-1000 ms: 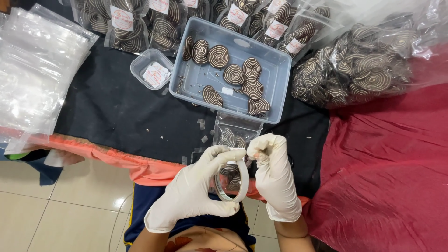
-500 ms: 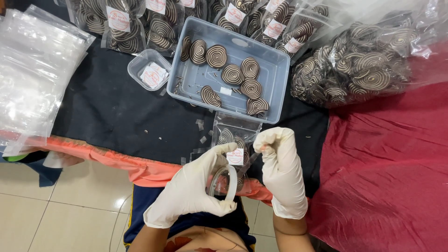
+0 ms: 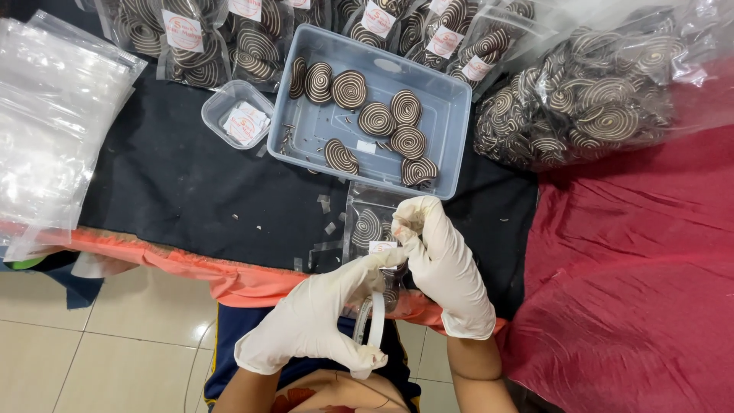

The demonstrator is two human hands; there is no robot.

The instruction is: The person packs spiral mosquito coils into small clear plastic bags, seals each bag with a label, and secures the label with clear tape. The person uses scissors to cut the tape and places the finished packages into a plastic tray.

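Gloved left hand (image 3: 321, 321) gripping tape roll (image 3: 372, 325); right hand (image 3: 443, 264) pinching top of clear pouch (image 3: 375, 229) of spiral biscuits, at edge of black surface (image 3: 191, 191). Light, crinkly, slippery, contents brittle; best held by top seam.

This looked like a small packing station for handmade snacks, perhaps in a home business or a little shop's back room. The desk (image 3: 191, 199) was draped in dark cloth, with a red cloth (image 3: 634, 268) to one side. A grey plastic tub (image 3: 451, 130) held loose spiral biscuits (image 3: 349, 89), and a big clear bag (image 3: 589, 107) held many more. Filled, labelled packets (image 3: 183, 46) lined the far edge, and a stack of empty clear bags (image 3: 53, 130) lay at the left. Both hands wore thin white gloves (image 3: 451, 268). The floor (image 3: 92, 344) was pale tile.
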